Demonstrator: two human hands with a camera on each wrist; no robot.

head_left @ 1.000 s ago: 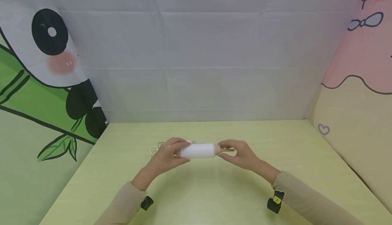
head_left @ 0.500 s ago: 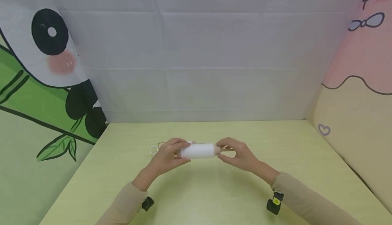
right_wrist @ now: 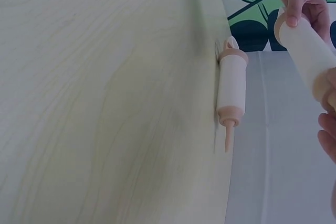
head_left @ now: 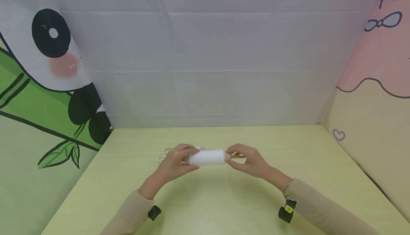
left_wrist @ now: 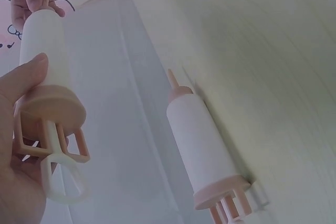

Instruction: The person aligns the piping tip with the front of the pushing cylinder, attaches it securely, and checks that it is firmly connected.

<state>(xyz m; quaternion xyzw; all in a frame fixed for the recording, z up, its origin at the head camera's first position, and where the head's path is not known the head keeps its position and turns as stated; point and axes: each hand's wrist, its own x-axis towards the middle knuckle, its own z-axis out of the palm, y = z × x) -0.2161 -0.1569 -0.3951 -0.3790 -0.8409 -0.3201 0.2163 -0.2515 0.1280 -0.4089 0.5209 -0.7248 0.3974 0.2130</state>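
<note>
A white piping syringe with peach end caps is held level above the table between both hands. My left hand grips its rear end, thumb and fingers on opposite sides of the barrel. In the left wrist view, peach finger loops and a white plunger ring stick out below that hand. The right hand pinches the peach cap at the front, around the base of the thin nozzle. Behind lies a second, similar syringe on the table, mostly hidden in the head view by the left hand and the held syringe.
The light wood-look table meets a pale cloth backdrop along its far edge. Cartoon-printed panels border the left and right sides. Each wrist carries a small black camera.
The right hand's upper fingers have shifted slightly up and left on the front cap. Otherwise the left hand and the syringe have stayed practically in place.
</note>
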